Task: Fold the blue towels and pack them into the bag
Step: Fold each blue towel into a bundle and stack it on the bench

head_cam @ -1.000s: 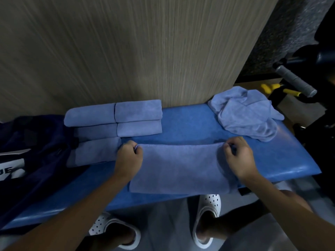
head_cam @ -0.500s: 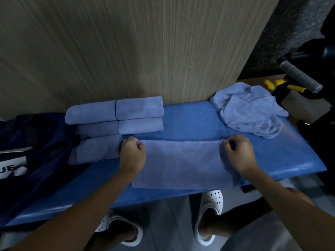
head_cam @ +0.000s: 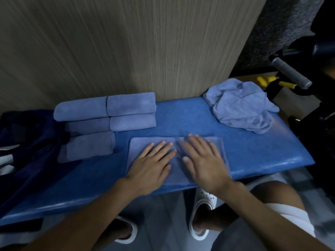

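A blue towel (head_cam: 145, 143) lies folded flat on the blue padded bench (head_cam: 253, 153), near its front edge. My left hand (head_cam: 151, 164) and my right hand (head_cam: 204, 160) both rest flat on it, fingers straight and spread, side by side. Several folded blue towels (head_cam: 108, 120) lie in rows at the back left of the bench. A crumpled heap of unfolded blue towels (head_cam: 241, 107) sits at the back right corner. The dark navy bag (head_cam: 27, 142) lies at the bench's left end, partly under the folded stack.
A wood-grain wall panel (head_cam: 126, 51) stands right behind the bench. To the right is black equipment with a grey handle (head_cam: 290, 73) and yellow grips (head_cam: 288, 85). My feet in white clogs (head_cam: 203, 205) are below the front edge.
Both hands let go of the towel's far corners and moved inward to lie flat on it. The towel now looks shorter from side to side.
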`<state>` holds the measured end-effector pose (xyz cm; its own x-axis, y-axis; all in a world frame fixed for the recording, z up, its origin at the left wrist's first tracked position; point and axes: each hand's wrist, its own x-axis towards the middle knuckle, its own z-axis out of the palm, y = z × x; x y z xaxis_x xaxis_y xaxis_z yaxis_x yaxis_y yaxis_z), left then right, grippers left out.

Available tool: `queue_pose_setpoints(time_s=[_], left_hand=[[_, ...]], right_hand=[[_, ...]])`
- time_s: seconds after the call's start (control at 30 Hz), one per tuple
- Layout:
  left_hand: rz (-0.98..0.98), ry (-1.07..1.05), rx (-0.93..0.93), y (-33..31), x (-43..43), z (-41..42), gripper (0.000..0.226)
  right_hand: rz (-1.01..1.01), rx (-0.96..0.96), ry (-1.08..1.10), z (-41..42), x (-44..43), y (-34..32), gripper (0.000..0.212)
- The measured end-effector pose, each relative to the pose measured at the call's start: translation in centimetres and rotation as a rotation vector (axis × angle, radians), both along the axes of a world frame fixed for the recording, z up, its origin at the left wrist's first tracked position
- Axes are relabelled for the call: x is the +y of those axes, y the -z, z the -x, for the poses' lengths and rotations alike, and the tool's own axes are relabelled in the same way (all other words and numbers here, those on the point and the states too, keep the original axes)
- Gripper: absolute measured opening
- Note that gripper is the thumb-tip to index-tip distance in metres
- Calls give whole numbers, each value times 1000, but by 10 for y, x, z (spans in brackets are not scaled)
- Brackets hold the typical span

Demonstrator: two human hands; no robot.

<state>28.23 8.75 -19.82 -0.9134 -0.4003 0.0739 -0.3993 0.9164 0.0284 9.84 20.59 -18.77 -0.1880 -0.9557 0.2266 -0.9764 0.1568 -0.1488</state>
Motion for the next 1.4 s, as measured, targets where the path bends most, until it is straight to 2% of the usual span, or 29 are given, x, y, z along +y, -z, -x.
queue_pose_setpoints(time_s=[0.13, 0.33, 0.6, 0.77, 0.9, 1.0, 1.07, 1.17, 1.23, 1.27, 1.33, 1.4], left_hand=[[-35, -42, -51, 6, -10, -7, 60], [-13, -85, -53, 6, -25, -21, 61], [-14, -121, -57, 6, -23, -21, 63], [-64, -314, -55, 3, 3, -13, 69], [-100, -445, -86, 1, 23, -10, 75], [-21, -308, -50, 1, 11, -18, 66], [-5, -221, -62, 1, -1, -23, 61], [23, -233, -112, -2, 0, -24, 62], [50, -260, -211, -9, 13, -22, 66], [77, -269, -243, -15, 19, -21, 67], [103, -285, -268, -26, 19, -15, 63], [135, -227, -159, -29, 7, -4, 54]], right_hand=[[-174, 37, 2, -2, -2, 19, 60], [-196, 92, 92, 22, 8, 20, 60], [-242, 43, 121, 31, 8, 13, 64], [-271, 48, 57, 49, -19, 4, 71], [-245, -66, 267, 32, -20, 3, 82], [-266, -58, 325, 17, -10, 10, 93], [-302, -54, 301, 27, -18, 12, 93], [-327, -19, 151, 51, -38, 8, 96], [-324, -12, 94, 59, -46, 2, 92], [-269, -44, 125, 61, -47, -1, 84], [-123, -81, 324, 59, -45, -8, 69], [-118, -116, 533, 60, -41, -15, 63]])
